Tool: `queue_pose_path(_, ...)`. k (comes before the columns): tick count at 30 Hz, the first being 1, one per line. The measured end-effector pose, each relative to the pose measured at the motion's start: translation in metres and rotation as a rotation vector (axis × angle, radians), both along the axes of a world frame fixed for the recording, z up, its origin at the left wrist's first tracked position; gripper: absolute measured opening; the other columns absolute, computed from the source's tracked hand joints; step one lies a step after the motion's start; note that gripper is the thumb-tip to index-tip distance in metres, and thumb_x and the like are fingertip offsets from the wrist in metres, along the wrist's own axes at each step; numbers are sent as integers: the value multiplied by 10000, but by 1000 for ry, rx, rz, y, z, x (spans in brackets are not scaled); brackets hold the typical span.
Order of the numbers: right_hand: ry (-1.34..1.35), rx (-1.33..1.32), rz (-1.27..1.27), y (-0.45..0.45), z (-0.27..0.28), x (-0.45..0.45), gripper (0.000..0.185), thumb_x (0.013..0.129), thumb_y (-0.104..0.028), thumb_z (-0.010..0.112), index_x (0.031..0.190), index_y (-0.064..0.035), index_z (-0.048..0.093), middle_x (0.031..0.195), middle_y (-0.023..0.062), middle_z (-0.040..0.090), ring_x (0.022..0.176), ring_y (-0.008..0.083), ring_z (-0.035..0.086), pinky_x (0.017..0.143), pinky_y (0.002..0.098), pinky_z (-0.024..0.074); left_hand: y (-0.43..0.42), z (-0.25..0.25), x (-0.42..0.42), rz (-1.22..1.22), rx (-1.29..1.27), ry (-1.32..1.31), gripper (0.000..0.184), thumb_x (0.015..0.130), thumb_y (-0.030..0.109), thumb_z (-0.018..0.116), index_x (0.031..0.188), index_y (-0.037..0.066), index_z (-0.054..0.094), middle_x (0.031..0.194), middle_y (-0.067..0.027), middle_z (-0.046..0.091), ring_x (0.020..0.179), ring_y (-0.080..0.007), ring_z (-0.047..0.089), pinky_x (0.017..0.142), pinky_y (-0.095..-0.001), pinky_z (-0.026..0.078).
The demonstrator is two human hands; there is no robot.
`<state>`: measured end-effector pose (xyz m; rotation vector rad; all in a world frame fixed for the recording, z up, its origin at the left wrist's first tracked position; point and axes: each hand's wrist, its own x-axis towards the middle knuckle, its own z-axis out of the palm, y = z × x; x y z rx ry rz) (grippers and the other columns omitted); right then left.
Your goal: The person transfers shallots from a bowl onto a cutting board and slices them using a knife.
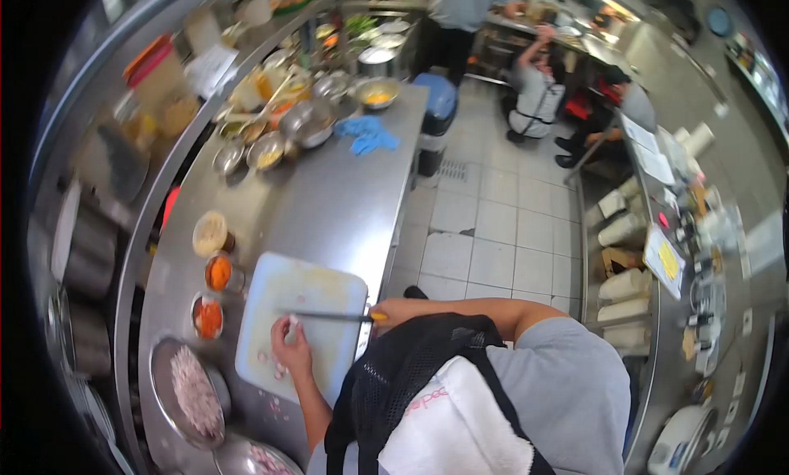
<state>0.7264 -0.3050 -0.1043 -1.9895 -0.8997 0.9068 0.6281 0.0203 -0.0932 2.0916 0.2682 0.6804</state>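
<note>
My right hand (393,312) is closed round the yellow handle of a knife, whose dark blade (329,315) lies across a white cutting board (320,278). On the board's left part, my left hand (292,348) has its fingers bent round a small pale pinkish piece (292,320) beside the blade's tip. Small pinkish slices (279,368) lie near that hand, and a few more are on the steel counter below the board. A large steel bowl (196,393) of pale pink pieces stands to the left of the board. My fingertips are partly blurred.
Containers of orange food (219,272) and red-orange food (208,317) stand left of the board. Another bowl (256,458) is at the bottom edge. Farther up are several steel bowls (306,123) and a blue cloth (367,135). Co-workers (538,97) are in the background.
</note>
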Motion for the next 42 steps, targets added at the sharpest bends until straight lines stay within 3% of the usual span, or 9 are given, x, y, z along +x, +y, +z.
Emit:
queue_pose_path(3, -26, -13, -83, 2, 6, 1, 392, 1008, -370, 682, 1224, -43, 674, 1054, 249, 732, 975, 415, 716, 849, 477, 557, -9, -17, 12, -63, 10, 171, 353, 871, 78, 814, 1197, 6, 700, 1163, -139, 742, 1092, -266, 714, 1015, -378, 552)
queue_pose_path(4, -64, -24, -103, 5, 9, -2, 409, 1002, -375, 695, 1234, -39, 670, 1047, 260, 731, 972, 415, 720, 847, 484, 558, -11, -14, 15, -102, 144, 189, 326, 867, 105, 812, 1166, 21, 711, 1150, -136, 745, 1068, -269, 720, 993, -376, 554)
queue_pose_path(5, -60, -39, -121, 8, 15, -6, 347, 996, -337, 653, 1161, -33, 677, 1001, 255, 735, 932, 440, 715, 826, 503, 554, -13, -7, 17, -131, 98, 267, 297, 852, 165, 804, 1119, 64, 722, 1140, -142, 724, 1094, -325, 700, 987, -430, 540)
queue_pose_path(12, 5, -90, -141, 11, 42, -26, 377, 1036, -310, 654, 1222, 14, 602, 965, 337, 706, 947, 522, 692, 825, 530, 532, -11, -1, 15, -145, 19, 222, 290, 798, 68, 829, 1055, 27, 702, 1047, -133, 711, 982, -316, 705, 898, -400, 565)
queue_pose_path(21, -102, -135, -230, 2, 36, -51, 344, 1034, -266, 655, 1236, 7, 599, 906, 348, 700, 868, 543, 686, 736, 574, 544, -9, 16, 7, -209, 109, 209, 345, 828, 59, 826, 1161, 23, 743, 1144, -123, 715, 1049, -287, 718, 924, -366, 581)
queue_pose_path(23, -108, -124, -237, 1, 42, -54, 340, 1033, -265, 655, 1237, 2, 599, 897, 351, 697, 871, 543, 686, 739, 577, 543, -13, 20, 3, -151, 10, 203, 302, 844, 65, 816, 1133, 15, 743, 1156, -117, 709, 1059, -282, 714, 938, -361, 578)
queue_pose_path(29, -194, -124, -289, 3, 64, -67, 300, 1036, -271, 638, 1219, -36, 597, 862, 334, 700, 855, 533, 693, 747, 586, 549, -10, 8, 1, -205, 120, 109, 132, 905, 42, 749, 1035, 24, 737, 1117, -106, 706, 1017, -310, 703, 889, -389, 576)
queue_pose_path(36, -302, -289, -196, 8, 66, -66, 303, 1053, -301, 606, 1266, -88, 575, 848, 301, 718, 838, 520, 704, 749, 598, 559, -2, -3, 10, -276, 200, 69, 106, 903, -28, 712, 999, 3, 743, 1091, -123, 716, 962, -307, 720, 839, -376, 597)
queue_pose_path(42, -315, -303, -217, 6, 86, -77, 267, 1067, -289, 571, 1216, -68, 574, 835, 296, 717, 813, 522, 704, 735, 607, 560, -1, -1, 12, -249, 237, 44, 107, 885, -46, 704, 979, -5, 734, 1100, -128, 723, 968, -309, 722, 842, -377, 600)
